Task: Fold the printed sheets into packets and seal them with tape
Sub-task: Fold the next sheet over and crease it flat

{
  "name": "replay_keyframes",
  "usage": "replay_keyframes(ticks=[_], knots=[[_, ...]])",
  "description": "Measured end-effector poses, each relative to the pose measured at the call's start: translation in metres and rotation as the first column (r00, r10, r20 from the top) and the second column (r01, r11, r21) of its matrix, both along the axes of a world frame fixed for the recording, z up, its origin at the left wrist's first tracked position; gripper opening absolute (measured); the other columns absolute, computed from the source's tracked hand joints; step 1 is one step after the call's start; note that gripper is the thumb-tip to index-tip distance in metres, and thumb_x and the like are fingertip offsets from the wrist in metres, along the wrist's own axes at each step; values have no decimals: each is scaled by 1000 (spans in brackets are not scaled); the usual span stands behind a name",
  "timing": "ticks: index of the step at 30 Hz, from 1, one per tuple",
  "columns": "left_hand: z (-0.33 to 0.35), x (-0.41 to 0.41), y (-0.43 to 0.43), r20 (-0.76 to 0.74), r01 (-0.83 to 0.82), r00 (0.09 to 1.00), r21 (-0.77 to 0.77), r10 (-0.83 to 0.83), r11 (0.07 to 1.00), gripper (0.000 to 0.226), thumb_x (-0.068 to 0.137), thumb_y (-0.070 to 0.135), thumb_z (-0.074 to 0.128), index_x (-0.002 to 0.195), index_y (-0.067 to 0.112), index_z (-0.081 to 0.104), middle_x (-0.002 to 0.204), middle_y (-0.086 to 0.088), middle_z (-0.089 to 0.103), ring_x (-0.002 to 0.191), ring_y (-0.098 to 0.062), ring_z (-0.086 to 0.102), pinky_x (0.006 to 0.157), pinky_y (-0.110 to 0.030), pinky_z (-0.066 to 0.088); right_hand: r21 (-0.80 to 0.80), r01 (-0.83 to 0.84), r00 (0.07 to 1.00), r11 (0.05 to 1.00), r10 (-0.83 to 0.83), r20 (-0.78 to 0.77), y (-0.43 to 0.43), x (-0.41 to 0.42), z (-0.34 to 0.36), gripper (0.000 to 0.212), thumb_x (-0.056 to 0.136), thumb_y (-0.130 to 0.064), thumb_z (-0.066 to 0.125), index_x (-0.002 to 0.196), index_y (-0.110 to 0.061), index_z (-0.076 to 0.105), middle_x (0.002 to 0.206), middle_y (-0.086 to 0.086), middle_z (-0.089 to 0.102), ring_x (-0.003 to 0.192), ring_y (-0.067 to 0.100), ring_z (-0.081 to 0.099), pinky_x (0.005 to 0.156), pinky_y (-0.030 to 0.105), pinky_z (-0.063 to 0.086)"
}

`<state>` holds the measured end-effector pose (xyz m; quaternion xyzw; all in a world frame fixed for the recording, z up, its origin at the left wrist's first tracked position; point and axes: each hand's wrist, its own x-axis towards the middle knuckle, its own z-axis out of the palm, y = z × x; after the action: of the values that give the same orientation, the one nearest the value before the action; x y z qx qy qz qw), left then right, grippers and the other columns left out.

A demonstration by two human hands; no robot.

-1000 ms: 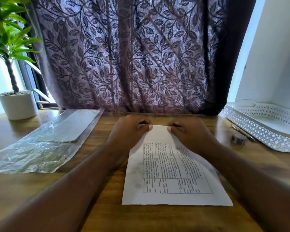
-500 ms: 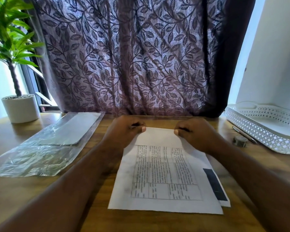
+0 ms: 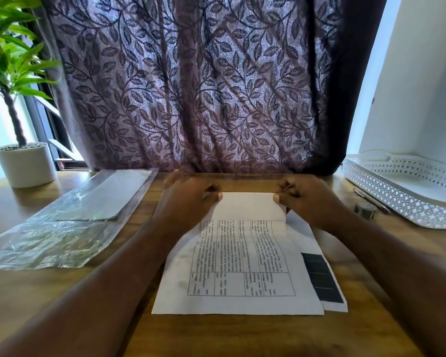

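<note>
A printed sheet (image 3: 240,274) with a table of text lies on the wooden desk in front of me. Its far edge is lifted and curled back toward me as a blank white flap (image 3: 250,206). My left hand (image 3: 188,202) pinches the flap's left corner and my right hand (image 3: 309,199) pinches its right corner. A second sheet (image 3: 327,284) with a dark printed block peeks out beneath on the right. A small roll of tape (image 3: 364,210) lies to the right, apart from both hands.
Clear plastic sleeves (image 3: 62,228) lie at the left. A potted plant (image 3: 26,163) stands at the far left corner. A white perforated tray (image 3: 407,186) sits at the right with a pen (image 3: 371,199) beside it. A patterned curtain (image 3: 196,86) hangs behind the desk.
Both hands have lifted the sheet's far edge and drawn it back toward me, making a flap. The top sheet slid left, uncovering the second sheet underneath.
</note>
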<state>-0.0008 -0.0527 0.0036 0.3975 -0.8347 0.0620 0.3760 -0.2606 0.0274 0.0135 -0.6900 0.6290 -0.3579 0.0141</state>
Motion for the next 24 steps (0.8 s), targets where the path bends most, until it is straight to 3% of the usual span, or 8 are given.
replay_keyframes(ticks=[2,3,5,7,12,20,24], knots=[[2,-12,10,14,89,996,-40,-89,995,23,92,45,56,102,30,70,101,14,73,96,-7,63,106,-36,29,-55,-19,1000,998,18,-22,6,13,4,16,90,-19,73,82,-27,62,76,-3,74,71,11,70,69,33,58],[4,-19,16,29,137,990,-39,-136,990,29,92,48,51,103,29,69,102,13,73,97,-8,64,104,-36,35,-85,-42,999,996,40,-23,8,21,6,15,90,-19,73,83,-26,62,75,-5,73,69,7,68,65,27,56],[7,-32,25,59,227,972,-7,-226,974,40,91,52,41,101,26,70,95,9,73,88,-11,65,86,-36,49,-136,-97,995,986,94,-29,12,35,8,8,89,-21,74,87,-22,66,75,-7,70,68,7,65,60,24,50],[9,-36,29,54,270,961,-7,-270,963,41,93,50,40,99,25,71,88,7,71,78,-11,63,73,-36,51,-160,-152,988,975,147,-40,15,43,10,7,90,-24,72,89,-19,68,77,-5,69,69,12,65,61,31,52],[13,-24,28,74,194,979,-77,-188,978,20,96,35,55,99,26,72,88,6,73,77,-13,64,73,-35,52,-130,-142,989,981,145,15,12,34,8,6,92,-19,70,88,-22,66,80,-5,72,74,12,68,71,43,59],[17,10,2,47,3,999,105,-8,994,18,99,33,56,105,26,72,101,1,74,86,-22,64,74,-33,50,-95,-81,980,992,97,172,2,0,3,14,91,-16,72,85,-27,66,76,12,72,78,37,70,74,59,58],[12,20,-12,-19,-16,1000,173,20,985,17,98,28,58,98,19,72,92,-1,72,84,-23,64,75,-36,51,-67,-54,971,996,68,230,2,-9,0,11,92,-11,70,85,-18,67,79,12,75,79,29,74,74,51,63]])
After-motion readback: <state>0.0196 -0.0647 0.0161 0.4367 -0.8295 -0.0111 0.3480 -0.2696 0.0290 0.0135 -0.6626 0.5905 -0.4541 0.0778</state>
